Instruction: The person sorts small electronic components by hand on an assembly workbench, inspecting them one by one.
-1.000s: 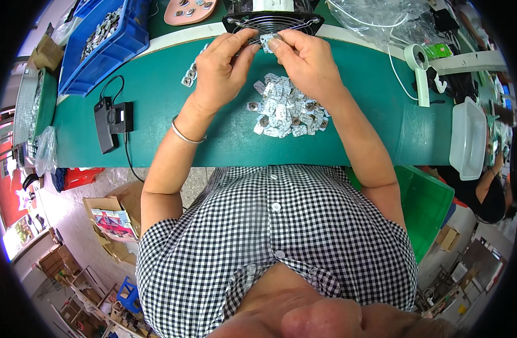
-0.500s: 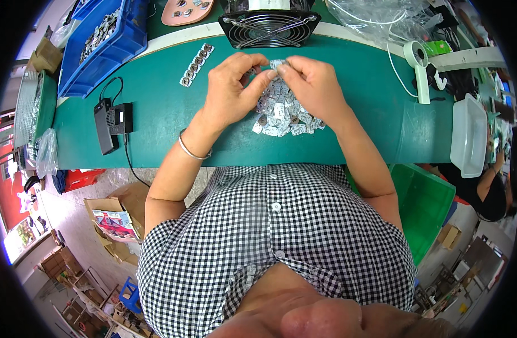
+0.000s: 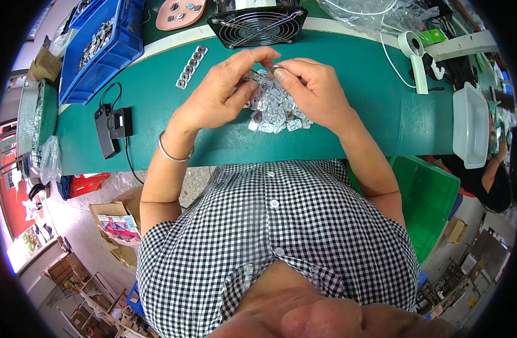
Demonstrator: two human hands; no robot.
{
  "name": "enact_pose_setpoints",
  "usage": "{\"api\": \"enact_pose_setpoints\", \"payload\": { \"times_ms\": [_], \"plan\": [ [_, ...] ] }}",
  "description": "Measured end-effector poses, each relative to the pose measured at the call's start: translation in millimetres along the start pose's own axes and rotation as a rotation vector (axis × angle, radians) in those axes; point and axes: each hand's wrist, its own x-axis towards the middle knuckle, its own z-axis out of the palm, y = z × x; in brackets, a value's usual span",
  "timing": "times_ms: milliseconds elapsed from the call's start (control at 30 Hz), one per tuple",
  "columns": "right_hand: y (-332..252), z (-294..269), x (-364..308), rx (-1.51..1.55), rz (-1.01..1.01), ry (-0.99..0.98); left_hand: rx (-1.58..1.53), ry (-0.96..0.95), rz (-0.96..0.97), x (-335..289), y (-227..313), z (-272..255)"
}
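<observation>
My left hand point(image 3: 223, 87) is at the pile's left edge, its thumb and forefinger apart with nothing visible between them. Pinched between the thumb and forefinger of my right hand point(image 3: 316, 89) is a small dark round piece point(image 3: 276, 68), mostly hidden by the fingertips. Below and between both hands lies a heap of small whitish printed pieces point(image 3: 274, 108), some with dark round parts. Left of my left hand, a slanting row of similar pieces with dark round centres point(image 3: 192, 67) lies on the green tabletop point(image 3: 376, 112).
A black fan point(image 3: 257, 27) stands just beyond my hands. At the back left are a blue bin point(image 3: 131, 48) of small parts and a pink tray point(image 3: 179, 14). A black corded device point(image 3: 113, 127) lies left; a small white fan point(image 3: 416, 59) and a white tub point(image 3: 470, 125) are right.
My hands have come apart: the left thumb and forefinger have opened and drawn back to the left. The light piece between the fingertips no longer shows; a dark round one shows at my right fingertips.
</observation>
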Motion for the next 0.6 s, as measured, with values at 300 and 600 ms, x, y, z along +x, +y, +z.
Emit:
{"api": "enact_pose_setpoints", "payload": {
  "times_ms": [300, 600],
  "plan": [
    [-7, 6, 1, 0.11, 0.059, -0.114, -0.198, -0.183, -0.13, 6, 9, -11],
    [-4, 9, 9, 0.09, 0.037, -0.025, -0.372, 0.027, -0.222, 6, -6, 8]
  ]
}}
